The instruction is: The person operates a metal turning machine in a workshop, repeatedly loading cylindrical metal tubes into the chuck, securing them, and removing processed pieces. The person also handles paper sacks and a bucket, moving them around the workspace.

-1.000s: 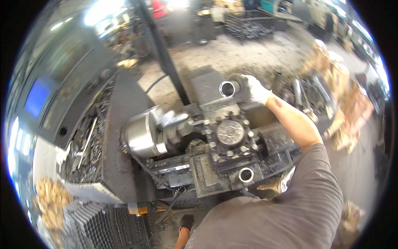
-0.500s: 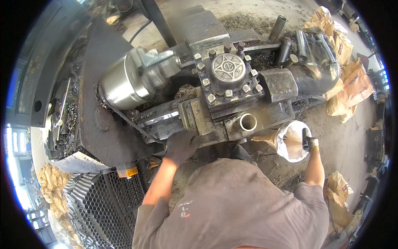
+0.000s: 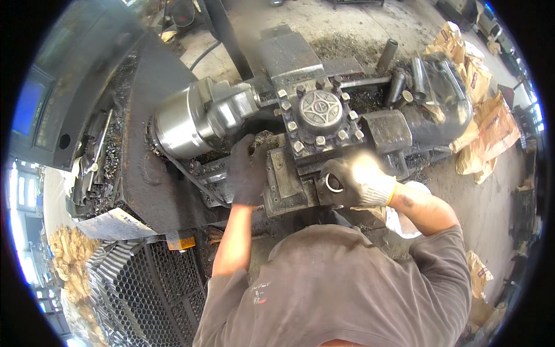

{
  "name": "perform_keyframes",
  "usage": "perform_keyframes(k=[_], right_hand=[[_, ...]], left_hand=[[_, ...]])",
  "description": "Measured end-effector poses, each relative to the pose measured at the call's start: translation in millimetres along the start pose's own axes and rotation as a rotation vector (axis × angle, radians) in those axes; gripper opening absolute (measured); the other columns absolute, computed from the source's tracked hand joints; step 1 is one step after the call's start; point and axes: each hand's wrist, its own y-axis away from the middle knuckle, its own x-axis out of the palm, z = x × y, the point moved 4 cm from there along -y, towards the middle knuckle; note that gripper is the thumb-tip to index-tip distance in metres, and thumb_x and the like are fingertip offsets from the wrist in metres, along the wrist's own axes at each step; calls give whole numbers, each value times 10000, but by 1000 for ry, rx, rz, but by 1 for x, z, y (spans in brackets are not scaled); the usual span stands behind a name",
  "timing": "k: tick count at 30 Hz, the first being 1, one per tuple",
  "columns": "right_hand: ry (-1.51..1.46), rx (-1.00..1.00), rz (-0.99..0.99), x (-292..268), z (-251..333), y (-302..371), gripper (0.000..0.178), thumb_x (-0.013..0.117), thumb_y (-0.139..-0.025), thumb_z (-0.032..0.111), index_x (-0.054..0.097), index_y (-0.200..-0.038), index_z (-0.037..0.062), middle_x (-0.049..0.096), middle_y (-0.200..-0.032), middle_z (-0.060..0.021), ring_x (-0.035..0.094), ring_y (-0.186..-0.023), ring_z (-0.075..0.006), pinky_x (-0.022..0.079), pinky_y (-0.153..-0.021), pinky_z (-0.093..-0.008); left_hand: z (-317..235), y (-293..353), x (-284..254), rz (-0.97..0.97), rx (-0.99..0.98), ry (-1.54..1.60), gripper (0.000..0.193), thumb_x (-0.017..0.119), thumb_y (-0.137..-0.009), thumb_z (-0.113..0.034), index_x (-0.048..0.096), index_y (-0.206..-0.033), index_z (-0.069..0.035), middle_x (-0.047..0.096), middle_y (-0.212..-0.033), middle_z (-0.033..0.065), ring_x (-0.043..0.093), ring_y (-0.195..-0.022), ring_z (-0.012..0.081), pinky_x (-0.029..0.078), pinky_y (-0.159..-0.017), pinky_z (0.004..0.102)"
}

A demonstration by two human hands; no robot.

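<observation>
My left hand (image 3: 247,173), in a dark glove, reaches over the lathe bed just below the chuck (image 3: 185,118). Its fingers point forward and look stretched out, with nothing visible in them. A light-cuffed, dirty work glove covers my right hand (image 3: 361,182). Its fingers close round the upright metal tube (image 3: 328,184) at the front of the carriage; the tube's pale round rim shows between them. Behind the hands sits the square tool post (image 3: 321,110), ringed with bolts. A stepped shiny workpiece (image 3: 228,110) is at the chuck. My right forearm partly hides a white-lined bag (image 3: 403,224).
Loose dark tubes (image 3: 419,78) lie on the machine's right end. Brown paper sacks (image 3: 496,124) stand farther right. At lower left, many tubes are stacked in a pile (image 3: 133,283). Metal chips fill the trough (image 3: 110,156) on the left.
My right hand has come from the bag, where it held a short dark tube, leftward to the upright tube on the carriage. My left hand has moved forward toward the chuck.
</observation>
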Motion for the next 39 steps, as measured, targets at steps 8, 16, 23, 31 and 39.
perform_keyframes(k=[8,16,23,31,39], right_hand=[[137,-301,-11,-139,-41,-100,286,766,-789,41,673,-1059,22,729,-822,-108,753,-738,-210,613,-593,-333],[637,119,419,-43,-163,-240,264,827,-771,294,821,-941,93,775,-831,-154,749,-723,-284,608,-676,-399],[117,129,625,11,-215,-247,356,818,-839,247,772,-1065,-24,759,-803,-180,720,-665,-253,541,-611,-410],[-283,30,628,40,-166,-294,601,784,-876,255,615,-1400,14,763,-965,-118,718,-791,-215,579,-637,-366],[-136,179,388,18,-91,-294,884,788,-878,219,362,-1637,62,682,-1397,-217,712,-1184,-274,610,-900,-391]], left_hand=[[123,117,-51,61,-396,221,243,709,-988,-208,762,-1160,-45,773,-1040,119,714,-918,189,557,-853,348],[243,231,-68,-333,-730,718,306,651,-1029,-334,703,-1222,-102,721,-1025,70,696,-866,223,558,-761,354],[280,254,-129,-905,-794,1198,665,550,-1028,-605,549,-1485,-121,600,-1374,153,570,-1265,347,492,-1010,604],[269,250,-170,-716,-972,1164,468,555,-1021,-580,635,-1110,-128,604,-962,42,613,-894,219,535,-820,421],[299,259,-173,-713,-675,595,290,626,-1037,-404,655,-1071,-117,594,-807,5,560,-651,144,491,-614,311]])
